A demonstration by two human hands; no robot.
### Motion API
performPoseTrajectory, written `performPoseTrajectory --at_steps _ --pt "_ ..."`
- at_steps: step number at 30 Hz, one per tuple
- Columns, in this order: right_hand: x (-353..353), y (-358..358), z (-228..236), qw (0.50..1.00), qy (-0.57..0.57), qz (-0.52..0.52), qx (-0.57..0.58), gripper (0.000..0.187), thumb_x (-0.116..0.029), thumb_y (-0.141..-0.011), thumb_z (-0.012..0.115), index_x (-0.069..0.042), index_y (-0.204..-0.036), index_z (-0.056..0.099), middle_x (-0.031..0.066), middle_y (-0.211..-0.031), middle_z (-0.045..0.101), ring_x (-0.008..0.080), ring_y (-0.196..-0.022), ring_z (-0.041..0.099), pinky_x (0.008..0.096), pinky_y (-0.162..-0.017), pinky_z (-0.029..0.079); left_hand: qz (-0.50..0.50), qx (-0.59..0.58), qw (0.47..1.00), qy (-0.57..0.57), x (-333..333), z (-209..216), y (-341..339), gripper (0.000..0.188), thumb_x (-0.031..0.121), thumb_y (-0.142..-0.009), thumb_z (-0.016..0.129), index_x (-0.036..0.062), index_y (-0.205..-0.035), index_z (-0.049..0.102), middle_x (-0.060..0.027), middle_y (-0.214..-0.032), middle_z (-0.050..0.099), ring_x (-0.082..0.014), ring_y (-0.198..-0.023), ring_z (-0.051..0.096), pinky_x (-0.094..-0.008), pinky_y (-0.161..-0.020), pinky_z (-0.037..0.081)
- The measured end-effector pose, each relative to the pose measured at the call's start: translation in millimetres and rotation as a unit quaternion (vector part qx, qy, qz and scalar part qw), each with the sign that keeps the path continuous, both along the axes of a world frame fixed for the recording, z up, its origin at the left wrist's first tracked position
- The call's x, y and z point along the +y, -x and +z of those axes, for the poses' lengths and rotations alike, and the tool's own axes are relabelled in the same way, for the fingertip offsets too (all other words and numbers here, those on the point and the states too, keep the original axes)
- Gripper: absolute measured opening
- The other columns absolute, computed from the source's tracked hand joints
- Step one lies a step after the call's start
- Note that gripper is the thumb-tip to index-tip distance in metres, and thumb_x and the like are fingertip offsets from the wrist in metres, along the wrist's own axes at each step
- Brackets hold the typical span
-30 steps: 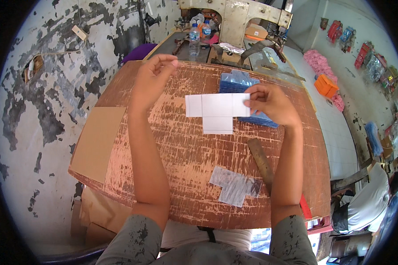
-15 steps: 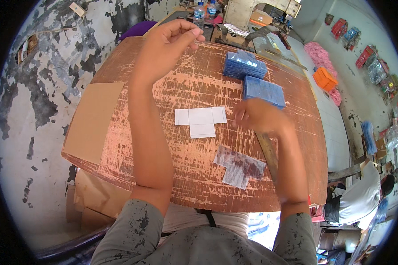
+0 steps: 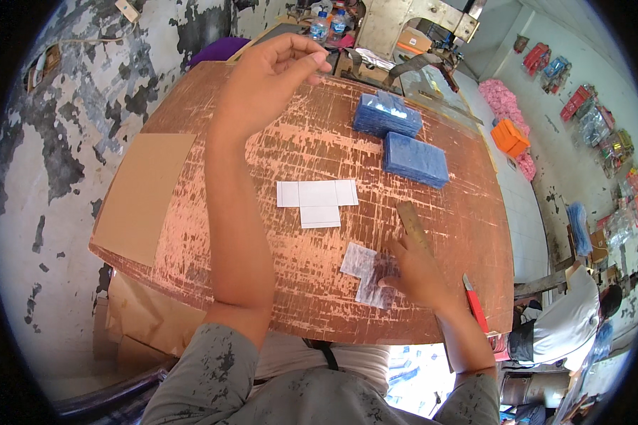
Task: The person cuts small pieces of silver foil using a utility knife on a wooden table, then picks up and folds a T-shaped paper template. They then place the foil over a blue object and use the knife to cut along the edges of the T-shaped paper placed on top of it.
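Observation:
My left hand [image 3: 283, 74] is raised above the far left part of the table, fingers curled and thumb against them; whatever they may hold is too small to make out. My right hand [image 3: 420, 273] is low over a clear plastic cut-out [image 3: 367, 273], covering its right part. Its thumb and fingers are apart; whether they touch the plastic I cannot tell. Beside that hand a worn, flat ruler-like strip [image 3: 411, 218] runs partly under it. A white T-shaped paper template [image 3: 319, 202] with drawn lines lies flat in the middle.
Two stacks of blue-tinted plastic pieces, one far [image 3: 386, 115] and one nearer [image 3: 415, 159], sit on the scratched brown table [image 3: 241, 184]. A red-handled cutter [image 3: 475, 304] lies at the right edge, brown cardboard [image 3: 145, 195] at the left. Another person [image 3: 560, 319] is at the right.
My right hand has moved down and toward me, from beside the near blue stack to over the clear plastic cut-out. My left hand stays raised. The view has shifted slightly.

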State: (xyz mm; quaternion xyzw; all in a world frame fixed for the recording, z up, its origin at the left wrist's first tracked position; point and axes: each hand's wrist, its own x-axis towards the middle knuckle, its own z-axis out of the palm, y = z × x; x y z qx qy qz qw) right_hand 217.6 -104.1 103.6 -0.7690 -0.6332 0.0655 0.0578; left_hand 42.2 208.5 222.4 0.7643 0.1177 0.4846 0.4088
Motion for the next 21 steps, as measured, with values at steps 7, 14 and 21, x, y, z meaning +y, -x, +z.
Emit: performPoseTrajectory --at_steps 7,14,21 --pt "45 -91 49 0.969 -0.069 0.048 0.231 0.019 -0.008 -0.094 0.074 0.0 -0.111 0.076 0.021 -0.125 0.07 0.0362 -0.115 0.069 0.0439 -0.094 0.054 -0.005 -0.007 1.0 0.02 2 3 4 0.024 0.02 -0.105 0.069 0.0005 -0.119 0.072 -0.0088 -0.105 0.08 -0.0118 -0.09 0.07 -0.0296 -0.087 0.056" --pt "185 -163 81 0.931 -0.362 0.035 -0.026 0.025 0.001 -0.095 0.067 -0.002 -0.117 0.076 0.0245 -0.112 0.075 0.0425 -0.102 0.072 0.0484 -0.085 0.057 -0.003 -0.026 0.999 0.019 11 -2 7 0.021 0.021 -0.104 0.069 0.0031 -0.113 0.073 -0.0052 -0.102 0.079 -0.0123 -0.088 0.072 -0.029 -0.081 0.056" --pt "254 -222 13 0.904 -0.403 0.102 -0.102 0.026 -0.003 -0.097 0.067 -0.003 -0.12 0.076 0.0197 -0.125 0.074 0.0419 -0.116 0.069 0.0482 -0.101 0.055 0.007 -0.023 0.998 0.049 12 -3 13 0.021 0.021 -0.104 0.07 0.0025 -0.115 0.073 -0.0062 -0.102 0.08 -0.0122 -0.087 0.072 -0.0288 -0.082 0.057"
